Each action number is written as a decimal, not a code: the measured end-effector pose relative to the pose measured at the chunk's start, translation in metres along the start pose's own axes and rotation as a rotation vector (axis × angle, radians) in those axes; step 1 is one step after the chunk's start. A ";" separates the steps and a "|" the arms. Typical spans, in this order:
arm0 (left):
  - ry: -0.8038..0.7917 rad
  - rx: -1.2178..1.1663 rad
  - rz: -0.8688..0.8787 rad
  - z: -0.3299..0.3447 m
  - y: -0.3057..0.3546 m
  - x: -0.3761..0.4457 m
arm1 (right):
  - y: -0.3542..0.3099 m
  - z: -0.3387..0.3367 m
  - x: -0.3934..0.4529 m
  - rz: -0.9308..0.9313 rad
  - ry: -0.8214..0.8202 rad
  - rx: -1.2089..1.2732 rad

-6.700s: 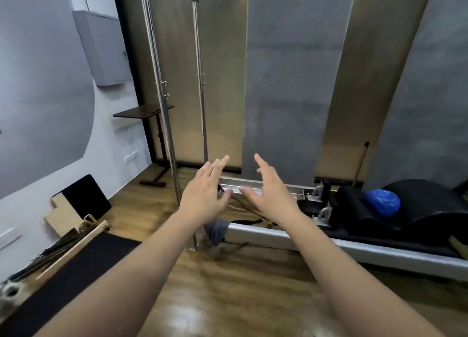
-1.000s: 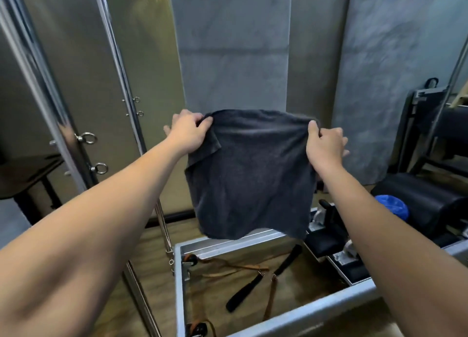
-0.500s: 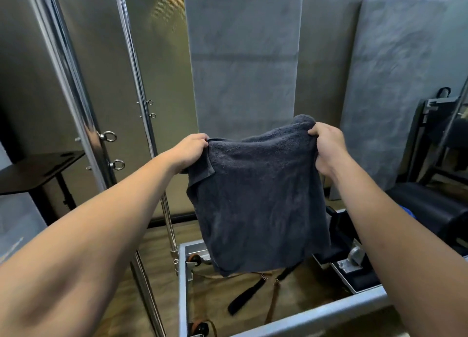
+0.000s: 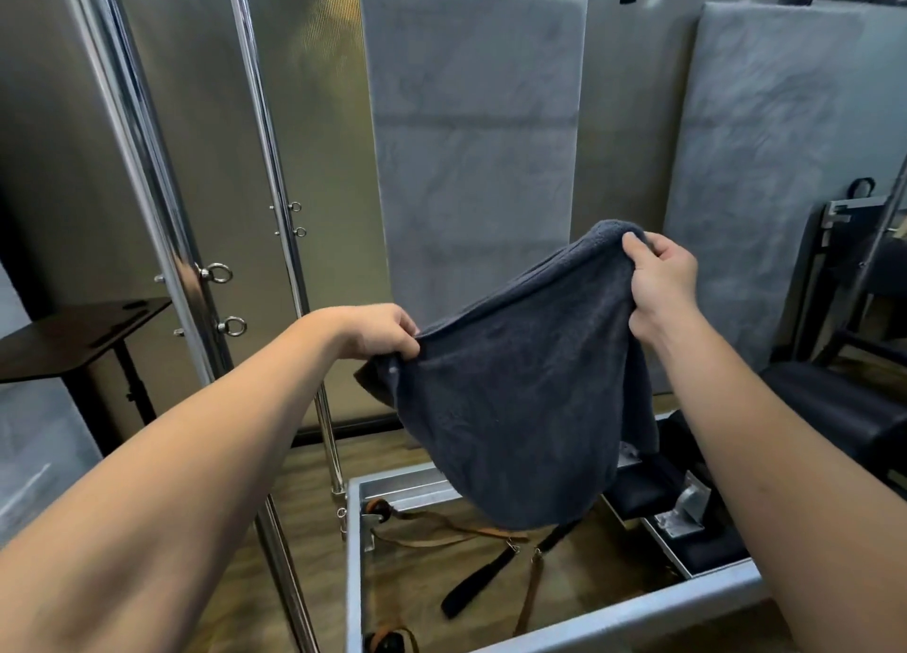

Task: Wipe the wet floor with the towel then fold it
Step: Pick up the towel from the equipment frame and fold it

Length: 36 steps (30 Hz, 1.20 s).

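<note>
A dark grey towel (image 4: pixel 520 407) hangs in the air in front of me, held by its two upper corners. My left hand (image 4: pixel 378 331) pinches the left corner, lower down. My right hand (image 4: pixel 660 279) grips the right corner, raised higher, so the top edge slopes up to the right. The towel's lower edge droops over the metal frame (image 4: pixel 613 613) of an exercise machine. The wooden floor (image 4: pixel 417 569) shows inside the frame and to its left.
Two chrome poles (image 4: pixel 162 240) (image 4: pixel 275 200) with eye rings stand at the left. A small black side table (image 4: pixel 73 333) is further left. Straps and a black handle (image 4: pixel 481 584) lie on the floor inside the frame. Black padded equipment (image 4: pixel 844 407) fills the right. Grey panels line the wall.
My left hand has dropped lower while my right hand stayed high, tilting the towel's top edge. The towel now hangs slacker and more bunched than one second ago.
</note>
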<state>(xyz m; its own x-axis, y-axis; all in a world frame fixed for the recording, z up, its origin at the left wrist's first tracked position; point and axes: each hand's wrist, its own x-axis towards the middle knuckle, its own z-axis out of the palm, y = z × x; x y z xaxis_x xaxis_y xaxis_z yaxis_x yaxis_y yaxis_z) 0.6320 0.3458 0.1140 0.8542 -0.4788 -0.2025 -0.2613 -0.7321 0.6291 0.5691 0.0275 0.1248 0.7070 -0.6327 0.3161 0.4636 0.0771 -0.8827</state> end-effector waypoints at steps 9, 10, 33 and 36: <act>0.054 0.065 -0.164 0.008 -0.016 0.011 | -0.009 -0.014 0.003 0.064 0.039 -0.139; 0.024 0.068 -0.190 0.009 -0.019 0.010 | -0.008 -0.016 0.001 0.078 0.045 -0.144; 0.170 -0.402 -0.104 -0.006 -0.047 -0.004 | 0.015 -0.048 -0.009 0.301 0.125 -0.252; 0.217 -0.618 -0.183 -0.002 -0.052 -0.003 | 0.021 -0.047 -0.011 0.361 0.114 -0.291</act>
<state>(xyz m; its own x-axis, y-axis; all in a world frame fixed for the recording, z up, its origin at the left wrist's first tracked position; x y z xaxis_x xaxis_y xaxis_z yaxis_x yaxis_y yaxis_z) 0.6438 0.3865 0.0829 0.9478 -0.2186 -0.2321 0.1458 -0.3501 0.9253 0.5461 -0.0002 0.0865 0.7249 -0.6867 -0.0545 0.0185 0.0986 -0.9950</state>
